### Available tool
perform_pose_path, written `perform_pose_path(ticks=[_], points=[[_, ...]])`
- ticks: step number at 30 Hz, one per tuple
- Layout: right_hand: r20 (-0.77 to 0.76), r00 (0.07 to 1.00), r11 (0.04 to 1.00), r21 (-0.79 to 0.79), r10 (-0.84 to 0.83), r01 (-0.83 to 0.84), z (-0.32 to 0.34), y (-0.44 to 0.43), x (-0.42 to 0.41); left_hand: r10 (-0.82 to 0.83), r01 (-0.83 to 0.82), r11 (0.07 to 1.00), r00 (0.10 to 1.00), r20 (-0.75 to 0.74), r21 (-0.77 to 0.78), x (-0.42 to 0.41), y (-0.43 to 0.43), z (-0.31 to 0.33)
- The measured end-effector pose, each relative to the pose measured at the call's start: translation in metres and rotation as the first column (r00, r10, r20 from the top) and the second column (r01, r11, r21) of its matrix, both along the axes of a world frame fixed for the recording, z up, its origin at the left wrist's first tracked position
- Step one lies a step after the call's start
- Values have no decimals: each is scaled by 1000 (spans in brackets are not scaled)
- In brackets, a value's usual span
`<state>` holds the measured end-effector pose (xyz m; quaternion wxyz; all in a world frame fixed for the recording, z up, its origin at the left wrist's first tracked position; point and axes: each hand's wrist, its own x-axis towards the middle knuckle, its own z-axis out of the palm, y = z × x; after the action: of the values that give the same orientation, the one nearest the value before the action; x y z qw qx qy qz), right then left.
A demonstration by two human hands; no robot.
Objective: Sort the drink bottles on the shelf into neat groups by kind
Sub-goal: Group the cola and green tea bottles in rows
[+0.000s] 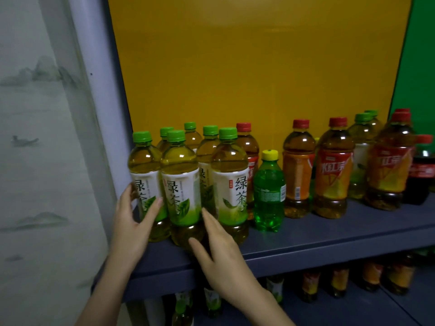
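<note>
Right hand (219, 250): fingers straight, tips touching the front green tea bottles (180, 170) low down. Left hand (134, 217): thumb and fingers grip the leftmost bottle (143, 165). Shelf (329, 234), left end: 6 green tea bottles clustered upright. To their right: 1 small soda bottle (268, 191), yellow cap; 5 red tea bottles (333, 175), 1 mostly hidden; 2 more green caps (363, 117) behind; 1 cola bottle (421, 175) far right

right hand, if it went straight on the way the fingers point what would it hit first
Probably the middle front green tea bottle: the right hand points up-left at its lower side, fingertips about touching it, though depth is unclear.
</note>
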<state>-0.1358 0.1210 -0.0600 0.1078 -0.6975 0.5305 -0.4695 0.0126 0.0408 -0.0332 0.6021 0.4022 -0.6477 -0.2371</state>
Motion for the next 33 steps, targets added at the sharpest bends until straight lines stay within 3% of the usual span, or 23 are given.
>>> perform_pose_path(ticks=[4,8,13,18,23,26,29,31,33], points=[[34,999,999,-22,37,-36,-1,27,-35,303,-286,918,953,20,-273,-16,25,-5],[119,993,997,-75,-8,17,4,48,-81,229,-211,885,973,-7,-416,-51,52,-6],[265,954,973,-147,-136,180,14,63,-156,144,-93,866,987,65,-491,-114,82,-6],[396,874,893,-227,-280,389,25,57,-241,21,45,930,984,175,-365,-183,90,-22],[338,877,884,-199,-343,423,35,26,-299,176,-134,963,970,167,-235,-218,74,-36],[276,917,934,-131,-289,333,41,3,-317,156,-143,986,975,160,-86,-223,64,-34],[362,921,989,39,-146,142,47,-18,-327,151,-152,988,977,150,-4,-225,58,-30],[465,884,989,145,-55,-15,49,-31,-332,146,-150,989,980,137,15,-226,57,-28],[623,782,968,183,21,-171,49,-43,-336,114,-120,992,986,118,46,-228,58,-26]])
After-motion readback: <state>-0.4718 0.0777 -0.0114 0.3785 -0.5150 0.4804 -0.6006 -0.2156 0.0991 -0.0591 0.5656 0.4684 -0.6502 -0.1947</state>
